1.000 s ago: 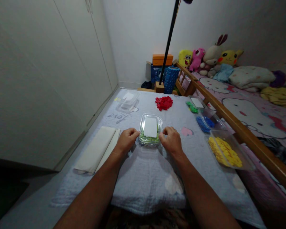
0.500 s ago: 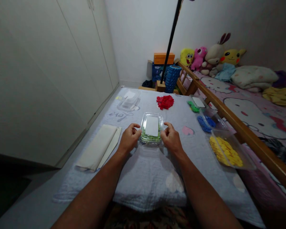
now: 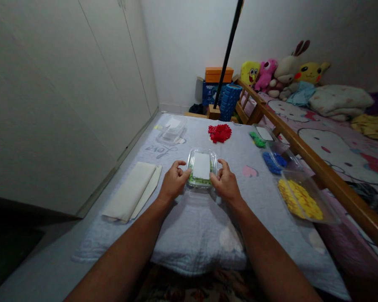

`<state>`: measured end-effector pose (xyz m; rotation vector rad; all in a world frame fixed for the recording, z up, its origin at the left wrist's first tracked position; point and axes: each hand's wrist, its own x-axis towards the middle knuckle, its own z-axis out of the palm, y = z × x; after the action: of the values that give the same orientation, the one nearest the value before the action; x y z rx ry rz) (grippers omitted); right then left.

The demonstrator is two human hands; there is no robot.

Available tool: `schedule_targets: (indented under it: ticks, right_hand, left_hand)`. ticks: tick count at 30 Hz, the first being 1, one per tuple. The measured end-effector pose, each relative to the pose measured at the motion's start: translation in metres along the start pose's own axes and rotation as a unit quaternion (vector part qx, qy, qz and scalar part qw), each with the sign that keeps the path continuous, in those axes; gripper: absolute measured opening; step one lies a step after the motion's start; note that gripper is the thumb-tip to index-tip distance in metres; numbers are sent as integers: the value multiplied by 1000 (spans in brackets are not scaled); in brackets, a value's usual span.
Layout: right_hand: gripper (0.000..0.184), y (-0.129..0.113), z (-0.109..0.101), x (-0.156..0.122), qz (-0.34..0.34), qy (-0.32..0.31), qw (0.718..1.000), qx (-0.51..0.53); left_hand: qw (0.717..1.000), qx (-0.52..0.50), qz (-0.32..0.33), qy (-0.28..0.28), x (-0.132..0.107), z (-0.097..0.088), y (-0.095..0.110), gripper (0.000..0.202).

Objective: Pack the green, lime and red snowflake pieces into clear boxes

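A small clear plastic box (image 3: 202,168) with a white label on its lid and green pieces inside rests on the light blue blanket (image 3: 189,226). My left hand (image 3: 174,183) grips its left side, fingers curled round the edge. My right hand (image 3: 226,183) grips its right side the same way. Both thumbs press on the lid's near corners.
A pile of red pieces (image 3: 219,132) lies beyond the box. At the right are green pieces (image 3: 257,140), blue pieces (image 3: 271,162) and an open clear box of yellow pieces (image 3: 300,199). An empty clear box (image 3: 171,131) sits far left, a folded cloth (image 3: 132,191) near left. A wooden bed rail (image 3: 321,167) runs along the right.
Both hands have shifted from the box's near corners up along its sides and closed round it. The view has drifted slightly.
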<state>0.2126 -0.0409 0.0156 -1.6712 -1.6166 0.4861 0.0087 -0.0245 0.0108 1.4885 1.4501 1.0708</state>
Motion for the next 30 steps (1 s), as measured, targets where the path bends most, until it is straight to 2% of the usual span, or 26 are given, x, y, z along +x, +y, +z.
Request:
schedule_targets:
  ticks: [6,12,25,30]
  right_hand:
    - [64,-2,0,-1,20,0,1000,18]
    - [60,-5,1,-4,48,-17,998,41]
    - [56,-4,8,-6,55,-3,995,88]
    - [56,-3,10,-6,52,-1,995,86]
  left_hand:
    - [1000,15,5,-13,-8,7,4,51]
    - [998,67,8,1,-13,8,12,48]
    - [999,-28,-11,13,-11,16,2,51]
    - [999,-28,-10,14,-12,17,2,51]
